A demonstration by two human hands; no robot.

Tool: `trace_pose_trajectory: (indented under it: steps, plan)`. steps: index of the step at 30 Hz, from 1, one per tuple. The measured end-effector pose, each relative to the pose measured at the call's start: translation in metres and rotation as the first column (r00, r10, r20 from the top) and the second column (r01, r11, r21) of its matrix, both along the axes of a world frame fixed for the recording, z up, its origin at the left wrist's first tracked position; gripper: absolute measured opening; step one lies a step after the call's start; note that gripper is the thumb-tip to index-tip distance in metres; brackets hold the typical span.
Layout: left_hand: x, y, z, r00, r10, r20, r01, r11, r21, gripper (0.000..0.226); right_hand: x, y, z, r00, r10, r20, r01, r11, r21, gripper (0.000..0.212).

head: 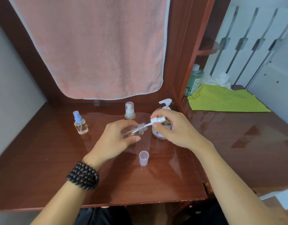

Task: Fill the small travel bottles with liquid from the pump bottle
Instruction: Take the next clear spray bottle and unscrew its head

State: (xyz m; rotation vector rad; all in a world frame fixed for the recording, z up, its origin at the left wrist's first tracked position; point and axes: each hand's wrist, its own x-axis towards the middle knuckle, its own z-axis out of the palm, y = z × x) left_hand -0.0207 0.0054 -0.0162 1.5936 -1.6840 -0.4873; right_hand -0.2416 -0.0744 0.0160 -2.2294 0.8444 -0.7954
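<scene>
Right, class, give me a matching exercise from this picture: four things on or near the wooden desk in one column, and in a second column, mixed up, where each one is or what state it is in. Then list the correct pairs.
Column one:
1. blue-capped spray bottle
2. loose clear cap
3. clear travel bottle
4. spray head

Column two:
A. pinched in the right hand, its tube partly in a bottle neck
B. standing alone at the left of the desk
C. held tilted in the left hand
D. standing open end up near the front, between the arms

Pairs: 1-B, 2-D, 3-C, 4-A
</scene>
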Motion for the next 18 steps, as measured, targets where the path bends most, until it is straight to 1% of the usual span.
trace_pose_trajectory:
  steps: [3,6,8,11,14,16,18]
  plan:
    - [0.006,0.005,0.002,0.998,0.035,-0.047,-0.035,0.999,-0.008,0.038,-0.004,-0.001,0.004,0.995,-0.069,0.078,0.067,0.997,0.034,0.013]
    - [0.012,0.01,0.007,0.991,0.064,-0.117,-0.066,0.998,-0.019,0.036,-0.007,-0.003,0.006,0.965,-0.202,0.169,0.199,0.979,0.035,0.01]
    - [0.015,0.011,0.007,0.98,0.081,-0.182,-0.085,0.996,-0.016,0.033,-0.009,-0.004,0.008,0.951,-0.244,0.191,0.237,0.97,0.057,0.008]
    - [0.023,0.012,0.008,0.961,0.14,-0.24,-0.154,0.987,-0.041,0.031,-0.01,-0.003,0.007,0.956,-0.241,0.167,0.231,0.97,0.08,0.009]
    - [0.027,0.014,0.01,0.934,0.142,-0.327,-0.174,0.982,-0.07,0.028,-0.012,-0.005,0.006,0.956,-0.251,0.15,0.234,0.965,0.119,0.012]
    - [0.026,0.016,0.013,0.927,0.141,-0.348,-0.186,0.978,-0.099,0.029,-0.013,-0.006,0.004,0.97,-0.224,0.093,0.21,0.968,0.139,0.013]
    - [0.024,0.017,0.017,0.922,0.13,-0.364,-0.19,0.973,-0.134,0.029,-0.011,-0.007,-0.002,0.987,-0.161,-0.018,0.162,0.975,0.152,0.017]
